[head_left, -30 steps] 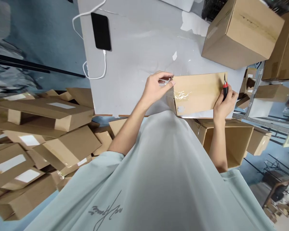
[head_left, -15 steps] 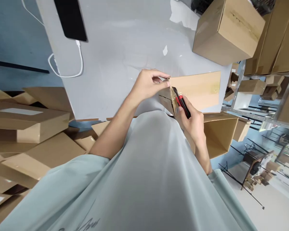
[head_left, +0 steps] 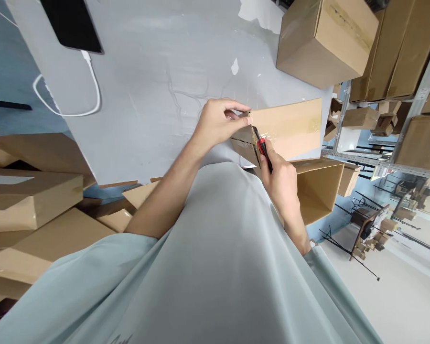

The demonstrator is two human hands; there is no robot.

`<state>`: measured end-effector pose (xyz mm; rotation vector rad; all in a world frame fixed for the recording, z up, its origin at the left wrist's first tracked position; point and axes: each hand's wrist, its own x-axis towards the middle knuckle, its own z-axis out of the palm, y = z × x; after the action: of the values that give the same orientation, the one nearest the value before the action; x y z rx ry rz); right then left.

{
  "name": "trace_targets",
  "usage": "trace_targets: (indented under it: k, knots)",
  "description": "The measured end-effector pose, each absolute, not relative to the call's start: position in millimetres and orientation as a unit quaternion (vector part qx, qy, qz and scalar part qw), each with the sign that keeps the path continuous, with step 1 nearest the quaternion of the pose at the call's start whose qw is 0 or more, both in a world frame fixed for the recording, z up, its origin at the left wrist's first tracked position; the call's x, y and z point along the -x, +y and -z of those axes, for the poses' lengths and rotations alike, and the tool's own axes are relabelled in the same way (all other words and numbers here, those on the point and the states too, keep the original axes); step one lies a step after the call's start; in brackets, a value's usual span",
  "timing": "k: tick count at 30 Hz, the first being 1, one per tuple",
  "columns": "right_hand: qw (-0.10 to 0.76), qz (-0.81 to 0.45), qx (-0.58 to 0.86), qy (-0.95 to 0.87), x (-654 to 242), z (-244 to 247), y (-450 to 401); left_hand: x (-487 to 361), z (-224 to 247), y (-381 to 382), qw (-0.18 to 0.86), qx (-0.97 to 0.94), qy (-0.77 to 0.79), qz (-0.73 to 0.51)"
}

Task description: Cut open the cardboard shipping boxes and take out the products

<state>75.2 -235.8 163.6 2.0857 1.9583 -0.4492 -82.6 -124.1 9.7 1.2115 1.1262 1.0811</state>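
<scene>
I see a grey table (head_left: 139,105) and, lying at its near edge, a long tan carton (head_left: 295,126), its top face plain and smooth, with glossy clear tape near the left end, a dark slit across that end and a yellowish patch toward the right. From here I make out the left hand (head_left: 217,123) with thumb and fingertips drawn nearly together on the carton's far left corner, and the right hand (head_left: 282,179) curled round a red-and-black cutter (head_left: 261,145), its tip by the taped edge.
</scene>
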Motion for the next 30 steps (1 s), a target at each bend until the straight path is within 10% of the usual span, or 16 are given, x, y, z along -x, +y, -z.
trace_targets:
  k: [9, 30]
  knots:
    - [0.282, 0.101, -0.724, 0.621, -38, -174, -226, 76, 1, -124, 0.545, -0.507, 0.461, -0.484]
    - [0.325, 0.105, -0.706, 0.62, -43, -191, -239, 50, -7, -147, 0.489, -0.509, 0.512, -0.489]
